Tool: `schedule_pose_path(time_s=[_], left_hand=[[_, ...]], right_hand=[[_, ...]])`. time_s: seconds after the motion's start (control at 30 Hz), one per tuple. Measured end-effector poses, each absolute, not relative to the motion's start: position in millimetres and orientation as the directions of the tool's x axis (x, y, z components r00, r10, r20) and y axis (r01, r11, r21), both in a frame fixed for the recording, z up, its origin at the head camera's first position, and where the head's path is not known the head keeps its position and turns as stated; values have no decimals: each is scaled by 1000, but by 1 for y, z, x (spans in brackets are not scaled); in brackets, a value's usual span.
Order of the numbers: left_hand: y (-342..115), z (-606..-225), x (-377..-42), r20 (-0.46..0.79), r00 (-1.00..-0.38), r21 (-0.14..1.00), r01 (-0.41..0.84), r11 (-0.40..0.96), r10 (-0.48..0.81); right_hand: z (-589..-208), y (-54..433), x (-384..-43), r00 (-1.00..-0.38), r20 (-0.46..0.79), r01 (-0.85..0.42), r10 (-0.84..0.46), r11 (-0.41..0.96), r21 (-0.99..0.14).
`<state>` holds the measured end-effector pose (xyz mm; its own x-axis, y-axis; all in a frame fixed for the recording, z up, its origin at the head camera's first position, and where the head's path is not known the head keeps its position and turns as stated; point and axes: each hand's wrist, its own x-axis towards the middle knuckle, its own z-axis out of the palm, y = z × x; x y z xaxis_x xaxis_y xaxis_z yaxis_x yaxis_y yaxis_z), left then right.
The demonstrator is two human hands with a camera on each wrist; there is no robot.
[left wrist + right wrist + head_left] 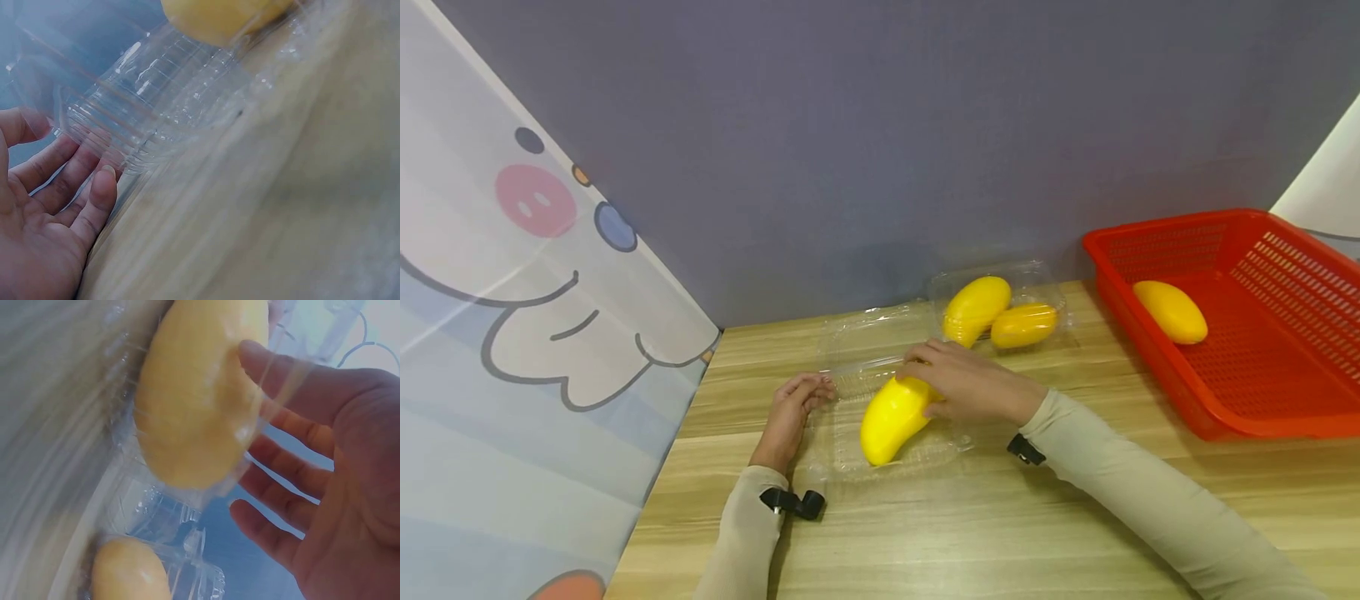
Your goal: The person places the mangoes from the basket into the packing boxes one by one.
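My right hand point(970, 379) holds a large, glossy yellow mango point(889, 423) over the base of a clear plastic clamshell box point(846, 433). In the right wrist view the thumb lies on the near face of the mango point(194, 406), with the other fingers along its far side. My left hand point(790, 412) is at the left edge of this box, its fingers loosely bent. The left wrist view shows those fingertips touching the clear wall point(131, 119) from outside. The box's lid point(872, 337) is raised behind the base.
A second clear box point(1037, 287) stands behind to the right, with two yellow mangoes point(1024, 325) inside. Farther right is a red slotted basket point(1285, 358) holding one yellow mango point(1171, 312). A grey wall point(880, 150) closes off the table's back edge.
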<state>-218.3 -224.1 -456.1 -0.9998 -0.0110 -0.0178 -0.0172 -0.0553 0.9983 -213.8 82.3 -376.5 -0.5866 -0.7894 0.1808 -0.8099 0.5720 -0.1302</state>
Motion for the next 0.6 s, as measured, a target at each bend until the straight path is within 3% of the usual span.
schedule_pose_path(time_s=[0.6], left_hand=[[-224,-455,-219,-27,-1000,998,-26,-55,-9]], right_hand=[[-381,72,-211,-598,193,-802,-778,583,-133]])
